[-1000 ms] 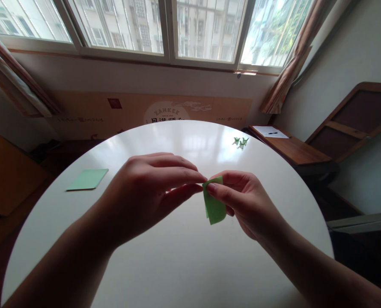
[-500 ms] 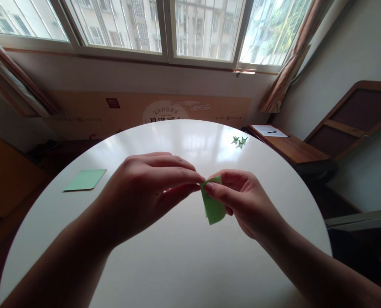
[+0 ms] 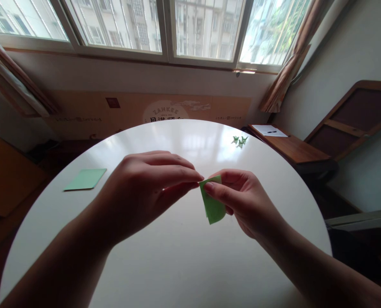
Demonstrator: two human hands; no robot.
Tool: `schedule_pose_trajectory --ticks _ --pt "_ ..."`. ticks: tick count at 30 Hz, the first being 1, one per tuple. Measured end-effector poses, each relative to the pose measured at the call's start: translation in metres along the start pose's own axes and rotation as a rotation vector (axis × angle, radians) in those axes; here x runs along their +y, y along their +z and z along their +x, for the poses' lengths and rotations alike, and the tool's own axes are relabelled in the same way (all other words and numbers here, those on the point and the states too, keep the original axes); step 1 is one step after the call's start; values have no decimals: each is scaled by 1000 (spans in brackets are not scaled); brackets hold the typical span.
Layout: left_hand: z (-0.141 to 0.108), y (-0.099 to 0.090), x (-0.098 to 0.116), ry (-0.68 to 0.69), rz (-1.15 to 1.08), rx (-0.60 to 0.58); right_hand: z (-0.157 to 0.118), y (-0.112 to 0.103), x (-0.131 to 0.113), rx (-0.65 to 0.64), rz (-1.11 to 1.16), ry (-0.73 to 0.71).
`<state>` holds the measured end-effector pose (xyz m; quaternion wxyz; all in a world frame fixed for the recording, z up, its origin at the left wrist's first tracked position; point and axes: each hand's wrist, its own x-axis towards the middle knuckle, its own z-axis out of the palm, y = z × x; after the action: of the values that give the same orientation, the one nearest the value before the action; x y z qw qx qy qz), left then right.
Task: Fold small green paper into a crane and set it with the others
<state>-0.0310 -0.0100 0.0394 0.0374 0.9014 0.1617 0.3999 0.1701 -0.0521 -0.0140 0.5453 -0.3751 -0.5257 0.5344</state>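
Observation:
A folded sheet of green paper (image 3: 214,207) is held upright above the round white table (image 3: 184,265). My right hand (image 3: 242,196) pinches it, thumb on the near face and fingers behind. My left hand (image 3: 155,184) comes in from the other side, its thumb and fingertips pinched together at the paper's upper left corner. To the left on the table lies a stack of pale green square paper (image 3: 85,179). Several small folded green paper shapes (image 3: 239,141) sit together near the far right edge.
Beyond the table's right side stands a wooden desk (image 3: 293,145) with a white sheet (image 3: 264,130) and a pen (image 3: 272,131) on it. A wall with a printed banner (image 3: 203,109) and barred windows runs behind. Curtains (image 3: 288,68) hang at both sides.
Almost nothing differs. The left fingertips have shifted very slightly left at the paper's corner; the right hand keeps the same hold.

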Motion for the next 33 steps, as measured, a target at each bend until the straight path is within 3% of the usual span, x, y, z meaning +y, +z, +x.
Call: schedule_pose_trajectory --ticks 17,24,33 --pt "0 0 1 -32 13 -11 0 1 0 8 11 6" --pt "-3 2 -1 -121 107 81 0 1 0 53 1 -1" --pt "0 6 5 -249 -100 -13 0 1 0 71 -10 -20"
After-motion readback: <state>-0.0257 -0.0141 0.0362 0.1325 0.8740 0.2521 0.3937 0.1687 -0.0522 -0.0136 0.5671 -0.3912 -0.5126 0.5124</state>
